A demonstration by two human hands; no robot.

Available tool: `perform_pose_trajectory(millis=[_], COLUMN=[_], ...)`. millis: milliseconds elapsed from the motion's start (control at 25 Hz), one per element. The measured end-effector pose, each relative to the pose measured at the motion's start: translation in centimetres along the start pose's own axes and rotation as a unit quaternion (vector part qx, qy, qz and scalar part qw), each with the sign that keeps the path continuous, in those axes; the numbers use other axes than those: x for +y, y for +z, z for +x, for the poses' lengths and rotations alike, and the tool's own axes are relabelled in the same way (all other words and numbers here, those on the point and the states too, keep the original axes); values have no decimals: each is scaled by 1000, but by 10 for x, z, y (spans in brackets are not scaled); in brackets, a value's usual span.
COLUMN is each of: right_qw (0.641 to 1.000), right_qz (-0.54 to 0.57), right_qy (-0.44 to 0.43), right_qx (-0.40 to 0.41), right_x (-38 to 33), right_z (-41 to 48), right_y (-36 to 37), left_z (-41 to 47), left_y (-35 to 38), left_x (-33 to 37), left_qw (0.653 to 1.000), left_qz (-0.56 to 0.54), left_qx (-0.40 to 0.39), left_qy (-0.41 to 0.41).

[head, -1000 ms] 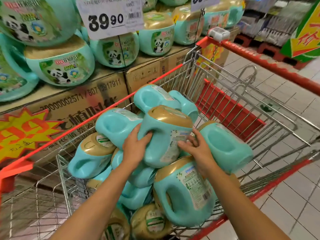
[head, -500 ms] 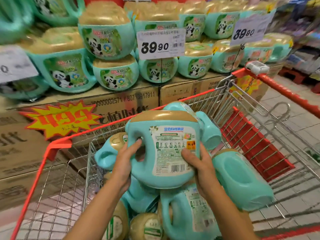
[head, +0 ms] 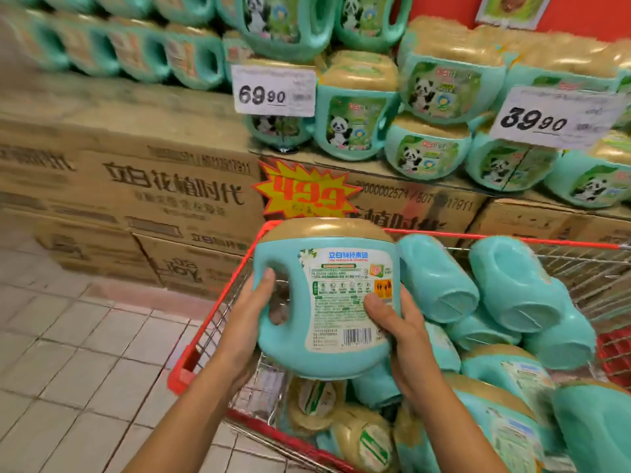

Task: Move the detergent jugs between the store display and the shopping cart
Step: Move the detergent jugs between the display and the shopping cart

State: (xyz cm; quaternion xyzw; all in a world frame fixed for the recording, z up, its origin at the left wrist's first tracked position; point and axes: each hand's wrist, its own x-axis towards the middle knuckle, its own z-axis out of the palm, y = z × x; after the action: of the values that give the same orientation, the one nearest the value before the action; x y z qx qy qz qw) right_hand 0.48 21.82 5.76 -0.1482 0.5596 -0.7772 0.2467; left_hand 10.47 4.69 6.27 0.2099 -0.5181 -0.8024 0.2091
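Up and to the left of the hands stand stacked cardboard boxes. The left hand grips the handle of a teal detergent jug, thumb on the handle's front. The jug is held upright between both hands, above the left end of the shopping cart. The right hand clasps its right side, thumb on the label. Right of that hand, more jugs lie piled in the cart. Above the hands, display jugs sit on the boxes.

Teal plastic detergent jug with gold cap: back-label fine print too small to read. Left hand, right hand: fingers largely hidden behind jug. Red-rimmed wire shopping cart under jug: cut off by bottom, right edges. Teal display jugs up-left of jug: blurred, labels unreadable.
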Motion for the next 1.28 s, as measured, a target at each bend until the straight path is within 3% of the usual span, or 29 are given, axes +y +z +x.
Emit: perform_pose_trajectory(millis=[240, 560, 960, 1120, 1280], right_qw=[996, 992, 991, 987, 947], right_qz=[-26, -10, -31, -127, -273], right_qy=[38, 49, -23, -96, -167], right_qx=[-73, -116, -131, -38, 11], right_x=[56, 117, 118, 100, 74], right_z=[8, 24, 139, 212, 283], right_y=[144, 317, 419, 465, 498], left_z=[-22, -18, 93, 172, 247], left_y=[-140, -305, -377, -396, -396], left_x=[56, 134, 205, 246, 283], left_qw=[995, 991, 989, 978, 959], left_qz=[-14, -21, -36, -9, 21], left_qx=[97, 122, 96, 114, 137], left_qy=[21, 42, 107, 173, 247])
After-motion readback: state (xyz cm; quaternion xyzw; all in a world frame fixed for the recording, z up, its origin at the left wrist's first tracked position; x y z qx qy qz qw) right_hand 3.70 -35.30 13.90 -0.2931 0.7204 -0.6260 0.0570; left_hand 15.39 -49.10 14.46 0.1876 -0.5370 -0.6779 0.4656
